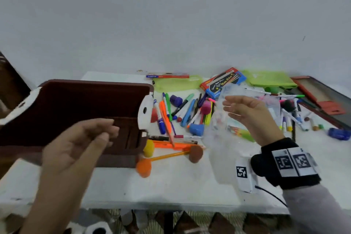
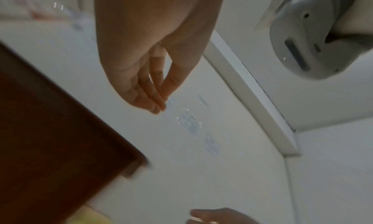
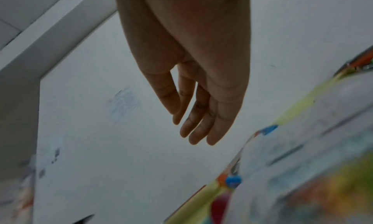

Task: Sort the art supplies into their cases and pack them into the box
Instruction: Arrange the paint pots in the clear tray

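The brown box (image 1: 85, 100) stands open on the left of the white table (image 1: 171, 186); its dark side (image 2: 50, 131) also fills the left wrist view. My left hand (image 1: 106, 133) hovers in front of it, fingers loosely curled toward the thumb (image 2: 159, 106), with nothing visible in it. My right hand (image 1: 229, 108) is raised over the supplies, fingers straight (image 3: 193, 131), against a clear plastic case (image 1: 224, 148) that hangs blurred in the air. Its printed labels (image 2: 189, 125) (image 3: 123, 104) show through. Loose markers and pens (image 1: 171, 116) lie in a heap between box and case.
Sponge dabbers (image 1: 144, 167) lie by the box's front corner. Along the back are a long pencil box (image 1: 167, 76), a green pouch (image 1: 178, 82), a blue-red brush box (image 1: 222, 83) and a green case (image 1: 269, 80). More markers (image 1: 292, 118) and a red case (image 1: 322, 97) sit at right.
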